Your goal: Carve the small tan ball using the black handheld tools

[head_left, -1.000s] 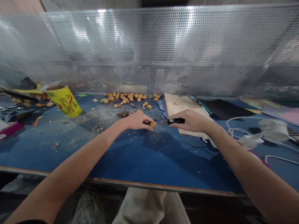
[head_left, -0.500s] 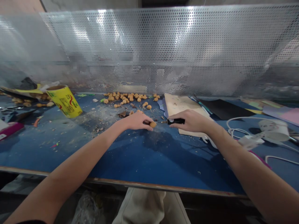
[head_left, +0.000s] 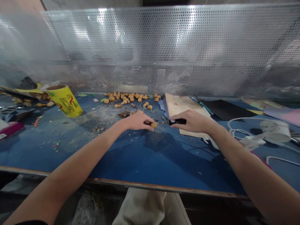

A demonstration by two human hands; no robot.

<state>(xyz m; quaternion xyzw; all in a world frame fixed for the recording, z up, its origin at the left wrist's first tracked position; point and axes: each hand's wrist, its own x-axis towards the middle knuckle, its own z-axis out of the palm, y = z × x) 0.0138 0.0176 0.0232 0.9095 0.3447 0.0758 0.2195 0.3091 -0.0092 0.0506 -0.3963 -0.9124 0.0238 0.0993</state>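
Over the middle of the blue table, my left hand (head_left: pixel 140 121) is closed around a small tan gourd (head_left: pixel 153 125), whose round end sticks out past the fingertips. My right hand (head_left: pixel 191 121) grips a black-handled tool (head_left: pixel 177 121) with a thin metal shaft that points left. The shaft's tip is at the gourd's round end; whether it touches or goes in is too small to tell. Behind my hands, a spread of similar small gourds (head_left: pixel 132 97) lies along the back of the table. Part of the held gourd is hidden by my left fingers.
A yellow cardboard tube (head_left: pixel 67 101) stands at the left. Beige sheets (head_left: pixel 181 104) and black paper (head_left: pixel 223 109) lie right of centre. A white cable (head_left: pixel 231 125) loops at the right. Crumbs and scraps dot the table (head_left: pixel 131 162). A perforated metal panel (head_left: pixel 159 47) rises behind.
Almost nothing differs. My right hand and the black-handled tool sit very slightly further right; my left hand keeps its hold on the gourd.
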